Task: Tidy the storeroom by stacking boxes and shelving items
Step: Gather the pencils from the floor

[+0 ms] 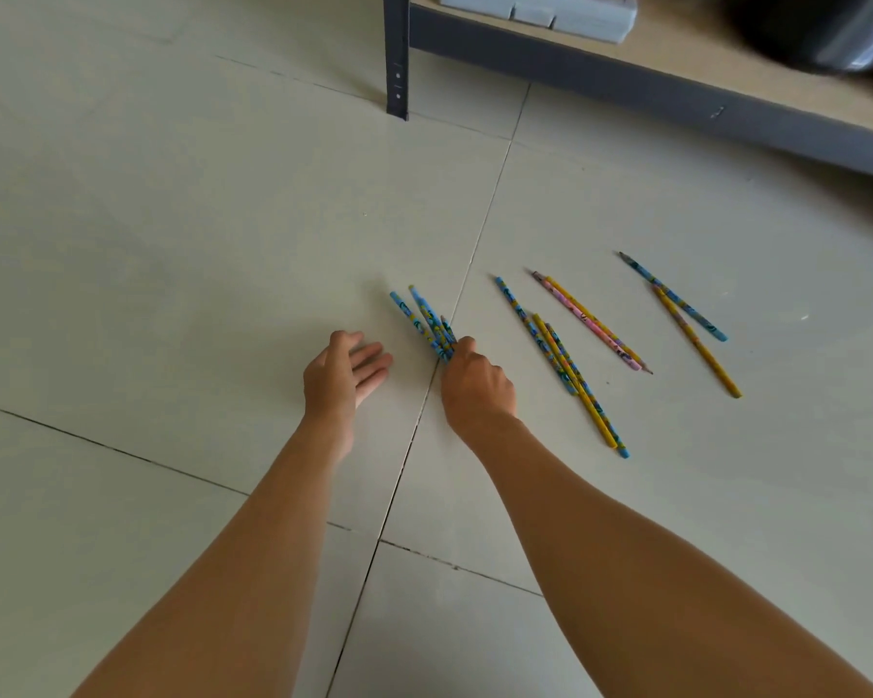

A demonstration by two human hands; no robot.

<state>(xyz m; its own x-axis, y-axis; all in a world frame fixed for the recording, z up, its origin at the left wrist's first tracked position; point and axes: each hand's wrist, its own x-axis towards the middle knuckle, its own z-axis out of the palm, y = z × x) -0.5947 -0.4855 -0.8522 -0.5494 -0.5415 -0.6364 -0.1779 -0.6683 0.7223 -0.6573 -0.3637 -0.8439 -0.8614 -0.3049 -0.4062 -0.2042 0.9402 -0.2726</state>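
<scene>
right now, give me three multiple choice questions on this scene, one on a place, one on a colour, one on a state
1. Where do the loose pencils lie?
A) on the shelf
B) on the floor, to the right of the right grip
C) in a box

2. What colour is the pencil lying along the pink pencil?
A) green
B) black
C) yellow

3. How is the left grip?
A) open, holding nothing
B) curled round pencils
C) a clenched fist

Answers:
1 B: they are spread on the tiles right of that grip, which holds the blue pencils.
2 C: a yellow pencil runs beside the pink one.
3 A: its fingers are straight and nothing is in it.
</scene>
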